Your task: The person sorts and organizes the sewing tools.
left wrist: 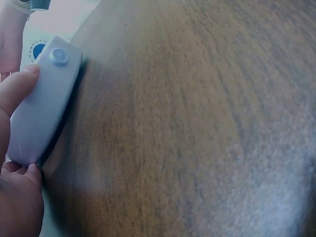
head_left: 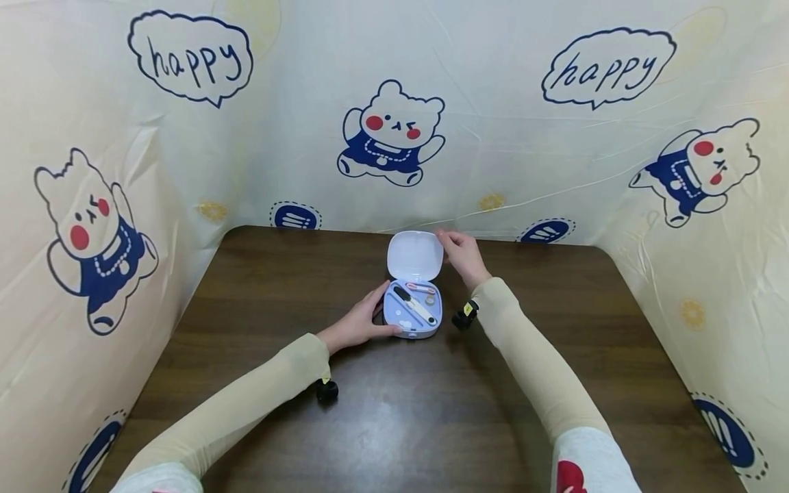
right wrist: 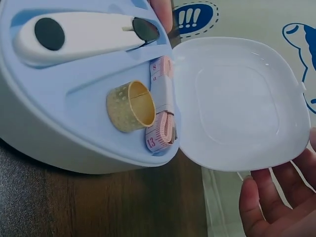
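Note:
A light blue and white sewing box (head_left: 411, 330) stands near the back of the table, its white lid (right wrist: 237, 103) swung up. My left hand (head_left: 359, 324) grips the box's left side, with the thumb on the front wall beside a round button (left wrist: 59, 56). My right hand (head_left: 464, 257) holds the lid's far right corner by the fingertips; in the right wrist view, other fingers (right wrist: 269, 202) curl below the lid's edge. Inside the box lie a long white tool with black ends (right wrist: 94, 37), a gold thimble (right wrist: 131, 106) and a folded pink and white tape measure (right wrist: 162, 103).
The box rests on a dark brown wooden table (head_left: 382, 424). A pale cloth with printed bears (head_left: 391, 137) surrounds the table at the back and sides, close behind the raised lid. Small black cameras (head_left: 327, 392) hang at both wrists.

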Available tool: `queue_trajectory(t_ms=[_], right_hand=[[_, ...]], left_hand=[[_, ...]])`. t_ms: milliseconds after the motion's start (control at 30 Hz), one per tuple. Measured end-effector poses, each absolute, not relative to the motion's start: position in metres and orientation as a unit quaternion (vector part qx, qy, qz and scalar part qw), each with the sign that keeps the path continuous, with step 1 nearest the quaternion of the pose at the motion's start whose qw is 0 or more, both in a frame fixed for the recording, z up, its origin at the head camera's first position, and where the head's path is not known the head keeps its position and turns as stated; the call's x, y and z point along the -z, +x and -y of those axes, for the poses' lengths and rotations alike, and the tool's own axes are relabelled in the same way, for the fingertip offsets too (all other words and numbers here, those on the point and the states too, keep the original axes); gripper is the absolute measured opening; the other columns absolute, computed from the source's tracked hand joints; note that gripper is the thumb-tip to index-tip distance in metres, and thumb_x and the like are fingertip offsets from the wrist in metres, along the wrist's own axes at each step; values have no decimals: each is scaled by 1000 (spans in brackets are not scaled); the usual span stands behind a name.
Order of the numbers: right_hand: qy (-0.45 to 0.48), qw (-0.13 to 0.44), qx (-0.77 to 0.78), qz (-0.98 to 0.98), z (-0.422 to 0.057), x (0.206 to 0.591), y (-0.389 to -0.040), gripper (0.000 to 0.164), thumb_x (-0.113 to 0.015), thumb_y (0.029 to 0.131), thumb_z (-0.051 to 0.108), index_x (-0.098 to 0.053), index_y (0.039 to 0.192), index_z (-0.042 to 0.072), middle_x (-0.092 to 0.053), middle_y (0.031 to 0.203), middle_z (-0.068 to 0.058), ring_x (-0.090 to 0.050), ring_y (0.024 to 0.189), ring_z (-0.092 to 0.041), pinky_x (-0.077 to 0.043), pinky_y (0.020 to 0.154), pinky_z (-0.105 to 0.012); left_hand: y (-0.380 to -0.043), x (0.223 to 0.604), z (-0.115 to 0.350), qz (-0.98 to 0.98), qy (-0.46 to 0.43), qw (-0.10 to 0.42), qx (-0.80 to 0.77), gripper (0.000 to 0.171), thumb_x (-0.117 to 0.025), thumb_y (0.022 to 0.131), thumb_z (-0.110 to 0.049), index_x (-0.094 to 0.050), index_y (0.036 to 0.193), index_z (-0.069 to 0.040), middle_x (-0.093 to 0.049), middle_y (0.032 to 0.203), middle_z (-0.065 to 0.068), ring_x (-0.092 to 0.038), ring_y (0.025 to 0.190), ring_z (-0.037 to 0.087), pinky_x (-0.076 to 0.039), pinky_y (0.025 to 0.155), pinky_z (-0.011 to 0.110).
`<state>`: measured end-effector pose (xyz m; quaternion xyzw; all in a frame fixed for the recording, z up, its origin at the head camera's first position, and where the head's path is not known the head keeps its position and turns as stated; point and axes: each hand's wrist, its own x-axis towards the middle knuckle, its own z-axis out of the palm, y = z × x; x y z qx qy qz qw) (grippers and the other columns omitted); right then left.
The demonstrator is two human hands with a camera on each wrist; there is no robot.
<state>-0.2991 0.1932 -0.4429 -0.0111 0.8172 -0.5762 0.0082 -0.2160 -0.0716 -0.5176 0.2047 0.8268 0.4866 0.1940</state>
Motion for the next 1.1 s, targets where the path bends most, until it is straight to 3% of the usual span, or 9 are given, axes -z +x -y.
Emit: queue_trajectory(t_ms=[133, 333, 467, 633, 800, 1100], right_hand=[[1, 39, 580, -814, -196, 442, -300, 47, -57, 108, 41, -73, 126, 1, -68, 116, -16, -62, 93, -21, -56, 80, -33], [-1, 61, 588, -807, -200, 439, -299, 45, -59, 107, 41, -72, 129, 3, -67, 119, -15, -63, 94, -22, -57, 83, -35], [-10, 61, 588, -807, -201, 438, -296, 45, -59, 107, 41, -71, 129, 3, -67, 119, -15, -63, 93, -22, -56, 87, -40], [-26, 58, 588, -806, -202, 436, -291, 44, -60, 107, 38, -71, 128, 1, -67, 119, -17, -64, 92, -22, -54, 98, -57], [-41, 60, 585, -808, -205, 434, -288, 44, -60, 107, 36, -70, 130, 0, -67, 119, -18, -63, 90, -21, -51, 100, -63], [-59, 73, 566, -819, -211, 431, -280, 42, -59, 108, 35, -69, 133, 3, -66, 130, -17, -63, 107, -31, -54, 100, -54]], left_hand=[[-216, 518, 71, -823, 205, 196, -492, 110, -84, 91, -34, -10, 168, -12, -14, 173, 14, -21, 158, 28, -30, 123, 42], [-216, 517, 71, -824, 204, 194, -492, 109, -84, 91, -32, -10, 168, -12, -14, 173, 14, -22, 158, 27, -30, 123, 41], [-215, 516, 71, -825, 204, 193, -490, 109, -84, 91, -33, -10, 168, -11, -14, 173, 14, -22, 158, 28, -30, 123, 41], [-215, 515, 71, -824, 203, 195, -492, 110, -84, 90, -33, -10, 168, -12, -13, 173, 14, -23, 158, 28, -30, 123, 41], [-215, 514, 72, -816, 200, 202, -503, 109, -84, 90, -30, -10, 168, -11, -13, 173, 15, -24, 157, 29, -32, 122, 41], [-215, 517, 71, -816, 203, 200, -503, 110, -85, 90, -31, -10, 168, -10, -14, 173, 15, -24, 157, 28, -33, 122, 41]])
